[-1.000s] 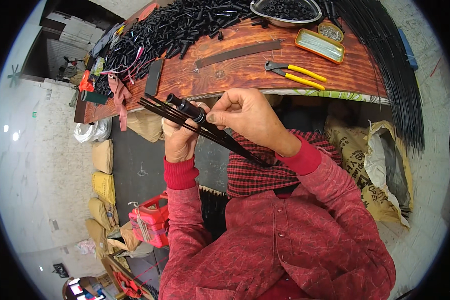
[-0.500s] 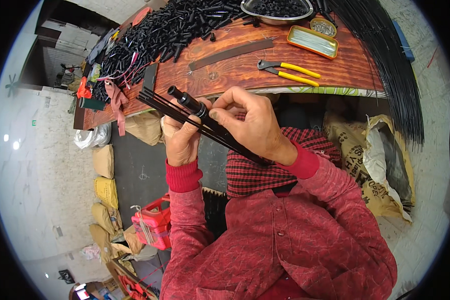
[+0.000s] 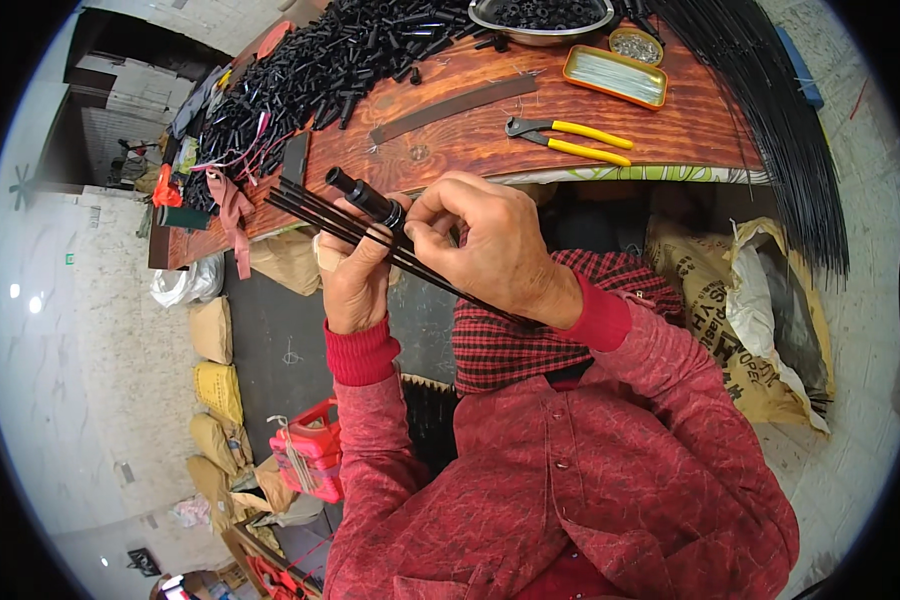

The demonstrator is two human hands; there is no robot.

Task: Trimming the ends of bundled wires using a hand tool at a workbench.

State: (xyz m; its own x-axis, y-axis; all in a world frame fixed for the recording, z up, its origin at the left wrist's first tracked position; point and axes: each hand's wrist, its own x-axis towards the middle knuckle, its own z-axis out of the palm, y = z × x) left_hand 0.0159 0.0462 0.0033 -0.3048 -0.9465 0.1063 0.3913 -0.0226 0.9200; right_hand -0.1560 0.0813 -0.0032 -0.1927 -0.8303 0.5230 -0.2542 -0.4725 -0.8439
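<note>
My left hand [image 3: 358, 280] is closed around a stepped black plastic sleeve [image 3: 372, 203] and several thin black rods [image 3: 310, 208] that look like umbrella ribs. The sleeve tilts up to the left, its narrow end pointing at the table. Under it, the rods run slantwise from upper left down toward my lap. At the sleeve's ringed lower end, my right hand [image 3: 500, 245] has thumb and forefinger pinched together. Whatever lies between those fingertips is too small or hidden to make out. A red-and-black checked cloth [image 3: 560, 335] is below my right wrist.
Yellow-handled pliers [image 3: 570, 140], a flat dark strip [image 3: 455, 108] and a tray of thin wires [image 3: 617, 76] lie on the wooden table [image 3: 450, 150]. Behind are a heap of black plastic sleeves [image 3: 310, 95] and a metal bowl [image 3: 545, 35]. Long black rods [image 3: 770, 130] hang over the right edge.
Both hands have shifted slightly left with the sleeve and rods. My right fingers stay pinched by the sleeve's ringed end, and the whole view has moved a little.
</note>
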